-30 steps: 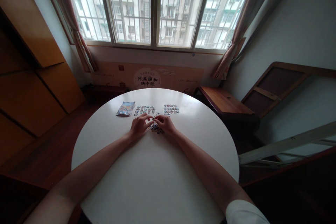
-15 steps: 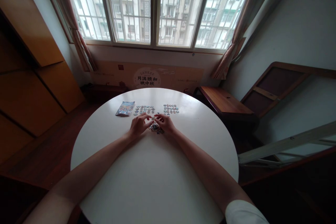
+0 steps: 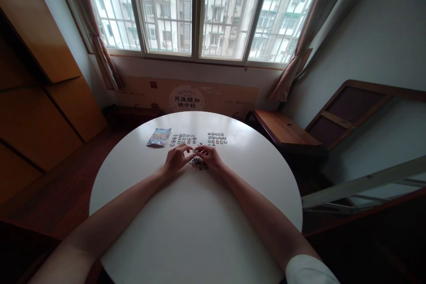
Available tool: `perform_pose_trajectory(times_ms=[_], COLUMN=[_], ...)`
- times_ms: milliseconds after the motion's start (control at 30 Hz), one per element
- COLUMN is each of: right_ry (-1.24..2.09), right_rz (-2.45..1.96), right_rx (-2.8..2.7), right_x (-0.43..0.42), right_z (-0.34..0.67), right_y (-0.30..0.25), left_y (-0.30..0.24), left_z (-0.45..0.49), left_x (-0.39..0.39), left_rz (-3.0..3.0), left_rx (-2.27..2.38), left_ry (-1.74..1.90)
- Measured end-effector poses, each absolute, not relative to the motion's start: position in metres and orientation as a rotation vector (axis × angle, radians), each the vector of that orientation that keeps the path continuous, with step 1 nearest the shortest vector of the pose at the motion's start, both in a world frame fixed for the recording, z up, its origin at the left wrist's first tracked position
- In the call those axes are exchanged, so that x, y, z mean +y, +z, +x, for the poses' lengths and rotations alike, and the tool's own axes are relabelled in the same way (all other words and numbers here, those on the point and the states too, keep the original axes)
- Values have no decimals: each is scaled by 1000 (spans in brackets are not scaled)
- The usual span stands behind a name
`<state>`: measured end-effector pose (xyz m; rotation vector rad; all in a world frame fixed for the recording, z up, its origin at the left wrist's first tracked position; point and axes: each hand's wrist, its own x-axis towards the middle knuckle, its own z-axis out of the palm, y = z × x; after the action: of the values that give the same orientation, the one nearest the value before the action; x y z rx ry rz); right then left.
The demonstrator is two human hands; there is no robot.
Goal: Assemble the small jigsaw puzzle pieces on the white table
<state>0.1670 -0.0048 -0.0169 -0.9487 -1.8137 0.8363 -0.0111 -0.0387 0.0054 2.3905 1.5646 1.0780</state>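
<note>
Both my hands rest on a round white table [image 3: 196, 213], fingertips meeting over a small joined patch of jigsaw pieces [image 3: 198, 163]. My left hand [image 3: 176, 158] has its fingers curled and pinched toward a small piece. My right hand [image 3: 208, 156] is also curled, fingertips pinching at the same spot. What sits between the fingertips is too small to name for sure; it looks like a puzzle piece. Two laid-out groups of loose pieces lie beyond the hands, one in the middle [image 3: 183, 139] and one to the right [image 3: 217, 139].
A small printed puzzle packet [image 3: 159, 137] lies at the far left of the pieces. A wooden bench [image 3: 282, 128] stands right of the table, wooden cabinets [image 3: 40, 97] to the left, a barred window [image 3: 196, 9] ahead, a leaning frame [image 3: 353, 106] at right.
The hands have stayed over the joined patch. The left fingers spread slightly half a second ago and have closed back toward the right fingertips. The view shifted very slightly.
</note>
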Motion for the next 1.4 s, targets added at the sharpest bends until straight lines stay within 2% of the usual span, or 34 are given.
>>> perform_pose_trajectory(times_ms=[200, 400, 567, 1133, 1400], right_ry=[669, 378, 390, 544, 395], right_rz=[-1006, -1453, -1642, -1624, -1650], right_rx=[-1796, -1761, -1730, -1725, -1804], right_x=[7, 23, 26, 25, 21], right_z=[182, 226, 246, 250, 244], right_y=[-7, -3, -6, -3, -6], left_y=[5, 6, 5, 8, 7], left_z=[-11, -11, -10, -9, -9], left_x=[-39, -39, -38, -39, -39], left_rz=[2354, 2351, 2347, 2399, 2394], left_rx=[1565, 1588, 1605, 1601, 1623], left_ry=[1099, 1063, 1050, 1021, 1003])
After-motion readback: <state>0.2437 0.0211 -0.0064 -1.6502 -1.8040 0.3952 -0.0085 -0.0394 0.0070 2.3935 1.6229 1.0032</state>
